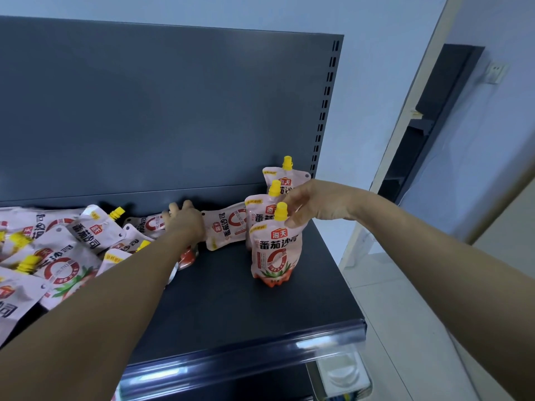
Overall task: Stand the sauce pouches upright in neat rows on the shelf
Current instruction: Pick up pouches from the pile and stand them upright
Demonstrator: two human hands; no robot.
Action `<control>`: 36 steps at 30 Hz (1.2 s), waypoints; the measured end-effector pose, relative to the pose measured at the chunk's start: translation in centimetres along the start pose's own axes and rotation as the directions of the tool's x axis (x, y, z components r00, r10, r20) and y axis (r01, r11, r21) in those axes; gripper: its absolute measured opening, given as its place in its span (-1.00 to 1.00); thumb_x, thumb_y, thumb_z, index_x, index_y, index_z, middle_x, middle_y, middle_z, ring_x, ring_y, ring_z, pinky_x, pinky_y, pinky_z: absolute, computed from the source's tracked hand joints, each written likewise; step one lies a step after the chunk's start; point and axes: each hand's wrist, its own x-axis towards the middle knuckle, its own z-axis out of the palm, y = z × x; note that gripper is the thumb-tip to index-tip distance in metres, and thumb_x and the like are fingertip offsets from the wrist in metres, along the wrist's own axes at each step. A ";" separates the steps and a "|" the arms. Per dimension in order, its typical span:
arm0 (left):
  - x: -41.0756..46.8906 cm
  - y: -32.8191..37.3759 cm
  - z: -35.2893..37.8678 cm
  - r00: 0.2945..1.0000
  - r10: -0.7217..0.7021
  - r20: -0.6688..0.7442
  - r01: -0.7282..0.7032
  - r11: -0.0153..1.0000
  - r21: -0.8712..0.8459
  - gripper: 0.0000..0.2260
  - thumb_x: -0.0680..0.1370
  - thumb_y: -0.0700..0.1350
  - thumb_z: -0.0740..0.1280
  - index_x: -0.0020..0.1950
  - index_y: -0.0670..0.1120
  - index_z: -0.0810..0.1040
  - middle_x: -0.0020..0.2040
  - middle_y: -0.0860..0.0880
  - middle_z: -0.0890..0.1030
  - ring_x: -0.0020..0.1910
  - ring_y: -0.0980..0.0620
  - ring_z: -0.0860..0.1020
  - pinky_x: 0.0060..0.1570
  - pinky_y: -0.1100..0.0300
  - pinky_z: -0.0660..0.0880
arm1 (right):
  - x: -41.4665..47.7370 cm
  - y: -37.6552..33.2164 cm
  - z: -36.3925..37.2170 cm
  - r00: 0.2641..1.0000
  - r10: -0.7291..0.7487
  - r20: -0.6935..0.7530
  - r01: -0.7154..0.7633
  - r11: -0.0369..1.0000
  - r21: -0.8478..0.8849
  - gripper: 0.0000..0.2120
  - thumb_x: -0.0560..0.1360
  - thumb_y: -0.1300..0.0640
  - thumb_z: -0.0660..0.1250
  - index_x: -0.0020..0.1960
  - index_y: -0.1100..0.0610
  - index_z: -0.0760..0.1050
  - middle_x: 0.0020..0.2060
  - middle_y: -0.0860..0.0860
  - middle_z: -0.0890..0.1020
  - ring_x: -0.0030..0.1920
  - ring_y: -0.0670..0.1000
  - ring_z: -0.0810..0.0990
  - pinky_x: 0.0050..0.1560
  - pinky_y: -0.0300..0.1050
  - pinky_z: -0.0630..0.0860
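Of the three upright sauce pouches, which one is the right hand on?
The front pouch, nearest the shelf's edge: the right hand's fingers hold its top corner beside the yellow cap; middle pouch and back pouch stand behind.

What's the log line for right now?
left hand: on lying pouch | right hand: holds front upright pouch | standing: three

Walls [376, 82]: pale blue-white, evenly lit. Furniture: a dark grey metal shelf [231, 314] with a plain back panel [144, 111] and a slotted upright [326, 96] at its right edge. To the right, a light door frame [401, 125] borders a dark opening [440, 117], possibly a doorway. A wall socket [495, 71] is mounted beside the opening. Floor [390, 308]: pale tiles.
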 end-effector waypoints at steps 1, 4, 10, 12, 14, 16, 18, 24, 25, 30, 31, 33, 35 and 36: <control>0.0 0.0 -0.1 1.000 -0.003 -0.002 0.002 0.999 -0.042 -0.58 0.43 -0.02 0.36 0.24 -0.15 0.48 0.31 -0.07 0.32 0.29 -0.19 0.24 0.30 -0.03 0.23 | 0.1 0.1 0.1 1.000 0.000 -0.015 -0.001 1.000 -0.009 -0.88 0.41 0.16 0.48 -0.06 0.06 0.65 0.15 -0.12 0.62 0.21 -0.10 0.51 0.24 -0.19 0.31; -0.1 -0.3 -0.5 0.999 0.045 -0.028 -0.049 0.989 -0.139 -0.68 0.46 -0.01 0.32 0.13 -0.16 0.55 0.23 -0.11 0.41 0.25 -0.19 0.27 0.23 -0.02 0.26 | 0.0 0.1 0.2 0.999 -0.014 -0.046 0.012 0.999 -0.035 -0.97 0.42 0.17 0.47 -0.19 0.08 0.63 -0.03 -0.07 0.66 0.13 -0.06 0.54 0.25 -0.14 0.34; -1.7 -0.2 -4.3 0.957 0.196 -0.212 -0.252 0.927 -0.278 -0.81 0.44 -0.06 0.35 -0.11 -0.18 0.60 0.03 -0.16 0.55 0.18 -0.18 0.39 0.09 0.03 0.33 | -0.1 -0.5 0.4 0.988 -0.040 -0.150 0.029 0.997 -0.071 -0.75 0.44 0.24 0.44 -0.37 0.05 0.51 -0.34 -0.05 0.54 -0.22 -0.11 0.48 -0.18 -0.32 0.35; -2.6 -0.1 -5.7 0.930 0.256 -0.262 -0.321 0.914 -0.248 -0.80 0.47 -0.05 0.33 -0.12 -0.19 0.58 0.03 -0.17 0.55 0.16 -0.19 0.42 0.09 0.03 0.37 | -0.1 -0.6 0.5 0.984 -0.043 -0.172 0.028 0.996 -0.089 -0.76 0.44 0.24 0.43 -0.36 0.06 0.52 -0.33 -0.04 0.54 -0.18 -0.07 0.48 -0.16 -0.29 0.38; -3.5 -0.1 -6.6 0.905 0.293 -0.307 -0.372 0.897 -0.238 -0.79 0.49 -0.04 0.31 -0.14 -0.20 0.54 0.02 -0.20 0.53 0.09 -0.22 0.47 0.00 0.04 0.42 | -0.1 -0.8 0.6 0.981 -0.045 -0.191 0.026 0.994 -0.104 -0.79 0.45 0.24 0.43 -0.34 0.10 0.52 -0.33 -0.05 0.54 -0.19 -0.07 0.48 -0.17 -0.30 0.39; -4.8 0.1 -7.4 0.880 0.326 -0.345 -0.406 0.893 -0.192 -0.78 0.52 -0.06 0.28 -0.09 -0.24 0.51 0.03 -0.22 0.52 0.05 -0.25 0.50 -0.03 0.03 0.43 | -0.2 -0.8 0.7 0.977 -0.042 -0.207 0.022 0.995 -0.099 -0.79 0.45 0.24 0.42 -0.34 0.10 0.52 -0.33 -0.06 0.54 -0.22 -0.10 0.48 -0.20 -0.31 0.38; -6.0 0.1 -7.8 0.854 0.348 -0.388 -0.438 0.882 -0.174 -0.78 0.54 -0.06 0.26 -0.09 -0.23 0.49 0.03 -0.21 0.52 0.03 -0.27 0.50 -0.03 0.01 0.44 | -0.3 -0.7 0.9 0.977 -0.037 -0.209 0.018 0.995 -0.094 -0.76 0.45 0.25 0.43 -0.36 0.08 0.51 -0.33 -0.06 0.54 -0.22 -0.09 0.48 -0.21 -0.30 0.36; -9.0 -1.1 -8.6 0.867 0.268 -0.421 -0.409 0.864 -0.293 -0.75 0.54 0.02 0.26 -0.13 -0.17 0.47 -0.24 -0.14 0.57 -0.17 -0.22 0.54 -0.20 0.06 0.47 | -1.0 -1.0 1.8 0.971 -0.040 -0.234 -0.005 0.982 -0.190 -0.94 0.46 0.23 0.42 -0.17 0.17 0.54 -0.14 0.01 0.56 -0.05 0.00 0.48 0.01 -0.15 0.37; -9.5 -1.2 -8.7 0.875 0.259 -0.409 -0.404 0.855 -0.324 -0.75 0.54 0.03 0.26 -0.13 -0.16 0.48 -0.26 -0.12 0.56 -0.18 -0.20 0.54 -0.21 0.06 0.46 | -1.0 -1.1 1.9 0.965 -0.043 -0.258 -0.012 0.978 -0.209 -0.93 0.45 0.23 0.42 -0.17 0.17 0.54 -0.15 0.01 0.55 -0.06 0.01 0.48 -0.03 -0.16 0.38; -11.9 -1.7 -8.7 0.905 0.238 -0.353 -0.397 0.773 -0.495 -0.72 0.52 0.06 0.30 -0.22 -0.14 0.46 -0.32 -0.09 0.52 -0.30 -0.08 0.47 -0.24 0.04 0.46 | -1.2 -1.4 2.6 0.927 -0.030 -0.373 -0.091 0.949 -0.302 -0.79 0.44 0.21 0.43 -0.32 0.18 0.47 -0.27 0.03 0.54 -0.13 0.03 0.47 -0.04 -0.06 0.49; -12.4 -1.8 -8.7 0.907 0.240 -0.345 -0.398 0.754 -0.523 -0.73 0.52 0.06 0.30 -0.22 -0.14 0.47 -0.31 -0.11 0.53 -0.32 -0.05 0.46 -0.25 0.05 0.45 | -1.3 -1.6 2.7 0.918 -0.026 -0.395 -0.110 0.942 -0.317 -0.77 0.44 0.20 0.42 -0.33 0.18 0.45 -0.23 0.07 0.53 -0.13 0.04 0.47 -0.01 -0.04 0.49; -13.2 -1.9 -8.7 0.910 0.256 -0.328 -0.406 0.717 -0.567 -0.73 0.51 0.05 0.31 -0.21 -0.14 0.48 -0.27 -0.16 0.57 -0.32 -0.04 0.47 -0.24 0.04 0.46 | -1.4 -1.8 2.8 0.904 -0.021 -0.428 -0.140 0.929 -0.342 -0.79 0.45 0.18 0.41 -0.30 0.21 0.47 -0.20 0.10 0.52 -0.13 0.04 0.46 0.02 -0.05 0.49; -13.8 -1.8 -8.6 0.906 0.280 -0.318 -0.421 0.676 -0.604 -0.75 0.50 0.02 0.33 -0.19 -0.16 0.49 -0.24 -0.18 0.59 -0.30 -0.05 0.48 -0.17 -0.03 0.51 | -1.5 -2.1 3.1 0.892 -0.018 -0.451 -0.153 0.928 -0.340 -0.84 0.46 0.16 0.40 -0.18 0.27 0.56 -0.15 0.11 0.56 -0.10 0.04 0.47 0.10 -0.02 0.51; -14.1 -1.6 -8.4 0.900 0.299 -0.318 -0.436 0.655 -0.618 -0.77 0.50 0.00 0.34 -0.19 -0.17 0.49 -0.22 -0.20 0.60 -0.28 -0.07 0.50 -0.11 -0.07 0.52 | -1.6 -2.2 3.3 0.886 -0.008 -0.463 -0.158 0.935 -0.317 -0.83 0.45 0.17 0.41 -0.12 0.30 0.60 -0.11 0.14 0.60 -0.08 0.05 0.49 0.13 0.00 0.52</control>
